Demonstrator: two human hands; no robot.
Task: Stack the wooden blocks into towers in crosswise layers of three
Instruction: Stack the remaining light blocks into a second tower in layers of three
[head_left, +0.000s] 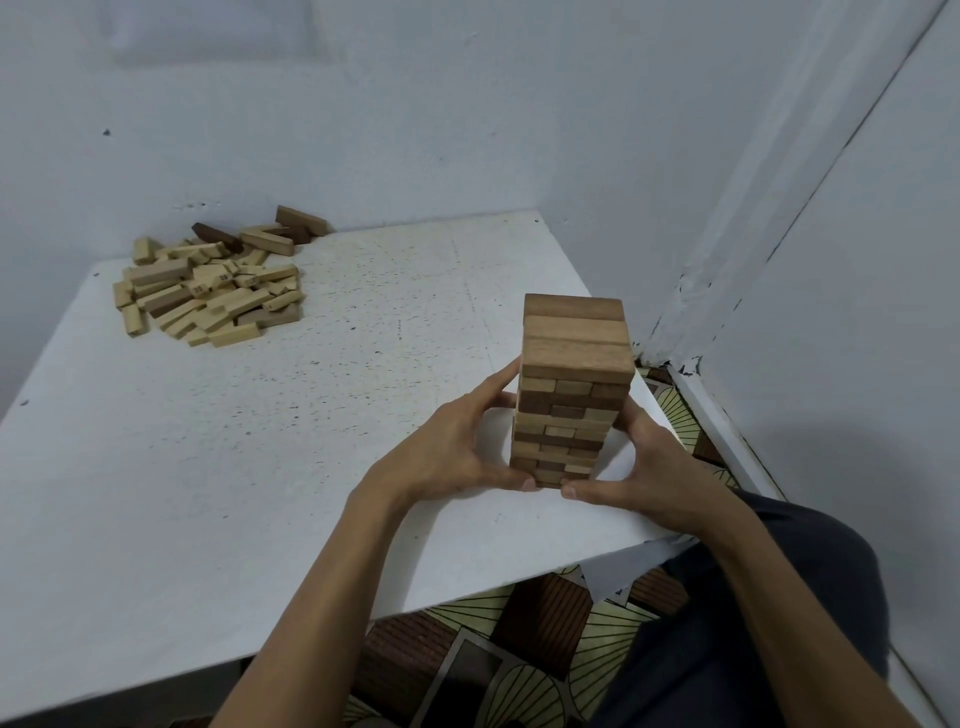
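Note:
A tall tower of wooden blocks (571, 384) stands near the right front corner of the white table (311, 441), built in crosswise layers of three, its top layer brown. My left hand (457, 447) cups the tower's left side, fingertips high on the stack and thumb at its base. My right hand (639, 467) cups the right side, thumb at the base beside the left thumb and fingers behind the tower's right face. A loose pile of wooden blocks (208, 291), pale and dark, lies at the table's far left.
Pale walls close in behind the table and to the right. A patterned floor mat (545, 639) shows below the table's front edge. My dark trouser leg (753, 623) is at the lower right.

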